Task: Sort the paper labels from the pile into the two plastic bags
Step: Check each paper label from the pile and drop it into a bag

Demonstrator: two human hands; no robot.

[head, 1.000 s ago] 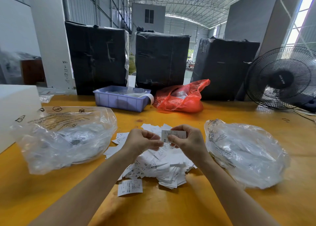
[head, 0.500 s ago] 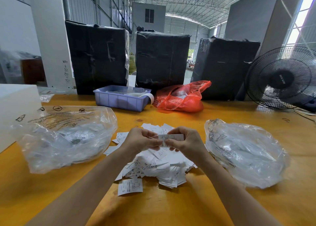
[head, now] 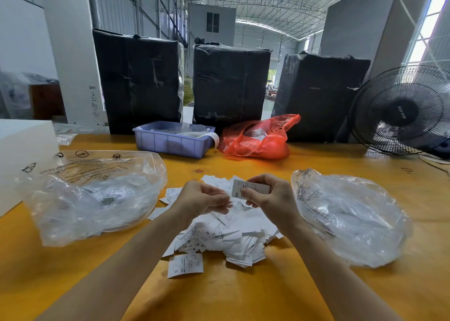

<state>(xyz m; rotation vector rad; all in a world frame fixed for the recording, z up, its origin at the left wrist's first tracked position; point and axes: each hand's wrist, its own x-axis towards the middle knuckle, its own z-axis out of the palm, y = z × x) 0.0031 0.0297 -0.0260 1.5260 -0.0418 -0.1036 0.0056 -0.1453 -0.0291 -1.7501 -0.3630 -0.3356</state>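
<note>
A tall metal-roofed warehouse filled the upper frame, with three black-wrapped bales (head: pixel 229 84) standing along the far edge of a yellow wooden table (head: pixel 243 294) and a black fan (head: pixel 401 110) at the right edge. A blue plastic tray (head: pixel 174 139) and a red plastic bag (head: pixel 258 138) sat at the table's far side, centre frame.

The left clear bag (head: pixel 92 194) lay at mid-left with several labels visible through the film, one reading XS. The right clear bag (head: pixel 350 216) lay at mid-right; its contents were too blurred to make out, though pale shapes showed inside.

Between them, at centre frame, the pile of paper labels (head: pixel 233 235) was large, with one stray label (head: pixel 185 264) lying just below it. By that measure the sorting looked well short of finished: some labels bagged, most left.

Above the pile the right hand (head: pixel 270 199) pinched a single XS label (head: pixel 250 188) between thumb and fingertips. The left hand (head: pixel 202 199) was loosely curled beside it; whether it pinched anything could not be told.
</note>
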